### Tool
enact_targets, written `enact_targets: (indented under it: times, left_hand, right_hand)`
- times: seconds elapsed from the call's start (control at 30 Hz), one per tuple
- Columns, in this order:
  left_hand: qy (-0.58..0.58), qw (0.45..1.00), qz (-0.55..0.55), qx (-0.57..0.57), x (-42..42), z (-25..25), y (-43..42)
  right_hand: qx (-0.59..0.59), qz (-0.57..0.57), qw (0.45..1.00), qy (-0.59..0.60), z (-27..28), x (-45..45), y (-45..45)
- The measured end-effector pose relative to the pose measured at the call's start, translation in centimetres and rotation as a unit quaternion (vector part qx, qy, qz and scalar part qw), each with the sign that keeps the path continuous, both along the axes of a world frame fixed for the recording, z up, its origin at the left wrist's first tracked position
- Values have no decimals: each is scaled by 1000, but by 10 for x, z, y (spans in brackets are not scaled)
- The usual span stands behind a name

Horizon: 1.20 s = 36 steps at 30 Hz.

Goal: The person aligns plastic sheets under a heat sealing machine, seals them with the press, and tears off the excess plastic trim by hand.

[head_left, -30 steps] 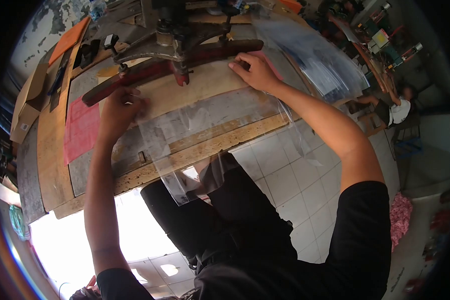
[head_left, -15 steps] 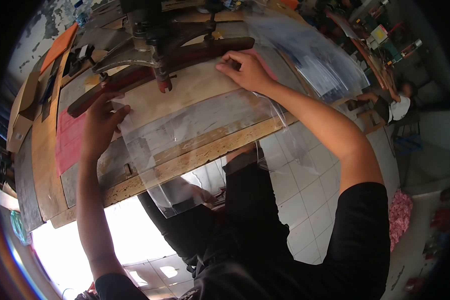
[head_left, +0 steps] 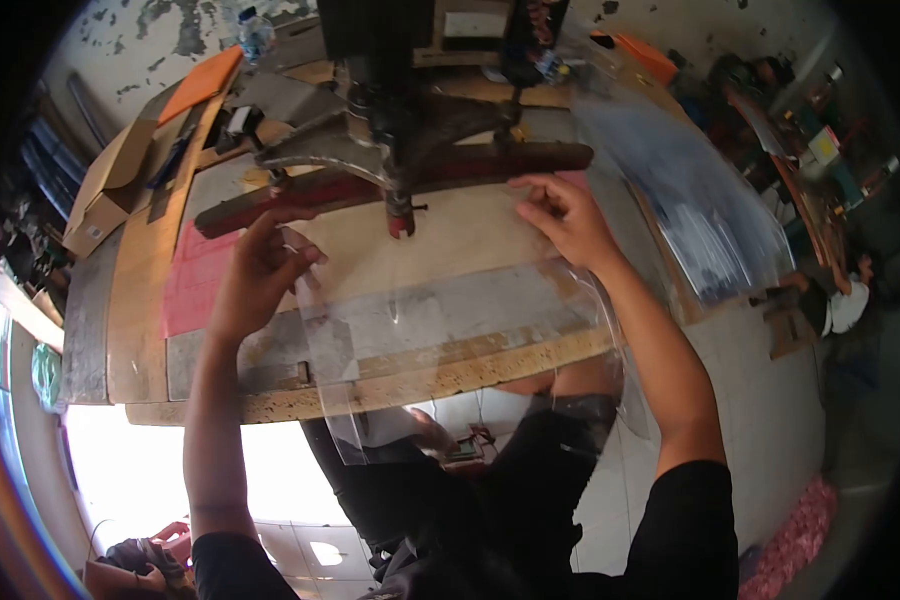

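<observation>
A clear plastic sheet [head_left: 460, 345] hangs over the front edge of the worktable, its lower part in front of my lap. My left hand [head_left: 262, 275] has curled fingers and a bent thumb at the sheet's upper left corner. On the other side, my right hand [head_left: 570, 228] pinches with thumb and forefinger near the sheet's upper right; the film between these fingertips is hard to see. Both hands are just in front of a long red-edged press bar [head_left: 470, 170]. Beneath the sheet lies a pale tan board [head_left: 450, 230].
A metal press frame [head_left: 370, 150] rises at the back. Stacked clear plastic sheets [head_left: 710, 230] lie to the right, a pink sheet [head_left: 195, 285] and cardboard box [head_left: 110, 195] to the left. Another person [head_left: 845, 305] sits far right. A pink heap [head_left: 795, 535] lies on the floor.
The camera view has shifted, so the table and press appear farther right and lower. Both hands remain at the plastic sheet, which now looks more evenly spread between them.
</observation>
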<state>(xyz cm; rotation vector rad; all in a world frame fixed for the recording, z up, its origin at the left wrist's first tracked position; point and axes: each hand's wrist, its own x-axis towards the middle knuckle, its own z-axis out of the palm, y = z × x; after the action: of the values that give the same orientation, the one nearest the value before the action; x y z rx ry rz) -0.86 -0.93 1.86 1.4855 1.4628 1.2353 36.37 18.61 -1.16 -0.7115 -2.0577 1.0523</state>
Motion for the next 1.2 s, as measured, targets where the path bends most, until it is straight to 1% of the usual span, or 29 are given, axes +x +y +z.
enact_targets:
  times: [0.07,0.1,0.27,0.33,0.37,0.4,0.47,0.53,0.57,0.6,0.63,0.7,0.73,0.8,0.83,0.9,0.93,1.0,1.03,1.1,1.13,1.2]
  left_hand:
    - [22,1000,13,-6,1,5,-2]
    - [36,999,19,-16,2,6,-3]
    - [73,997,20,4,2,5,-4]
    - [65,998,9,17,3,3,-5]
    - [35,999,5,6,4,5,-6]
    - [37,999,8,11,6,7,-7]
    - [19,1000,6,-3,8,8,-10]
    - [37,999,13,-23,12,14,-19]
    - [55,997,21,-44,13,17,-24]
    - [57,997,25,-43,14,16,-29]
    - [38,998,23,-47,16,13,-34]
    - [4,998,30,-51,17,8,-41]
    - [6,998,37,-54,16,4,-42]
    - [20,999,26,6,15,-4,-43]
    - [19,999,30,5,16,-2,-44]
    - [53,998,34,-12,19,2,-45]
    - [51,998,38,-13,20,1,-45]
    - [37,998,40,20,20,-2,-44]
    - [37,998,44,19,21,-1,-44]
    - [32,998,47,8,22,2,-44]
    - [33,998,52,5,23,2,-45]
    - [6,999,44,0,21,4,-46]
  right_hand:
    - [-5,4,1000,-13,4,2,-1]
    - [15,1,1000,-11,4,3,0]
    - [6,9,1000,6,11,10,-4]
    - [2,12,1000,9,12,11,-6]
    - [-17,8,1000,14,12,12,-6]
    - [-37,2,999,17,13,13,-5]
    - [-43,19,999,16,11,16,-3]
    - [-54,35,998,14,16,18,-9]
    - [-103,33,994,-11,22,20,-15]
    - [-150,33,987,-36,29,20,-20]
    - [-146,40,988,-34,32,19,-21]
    - [-208,58,975,-54,30,20,-25]
    - [-210,65,974,-53,29,17,-26]
    - [-237,71,969,-17,27,14,-29]
    - [-238,74,968,-19,21,14,-28]
    - [-218,55,974,37,5,14,-32]
    - [-218,59,974,35,2,15,-35]
    - [-186,53,980,56,3,17,-39]
    - [-187,57,979,55,3,16,-41]
    - [-173,22,984,38,4,14,-44]
    - [-175,27,983,38,3,14,-43]
    - [-184,54,982,2,3,13,-34]
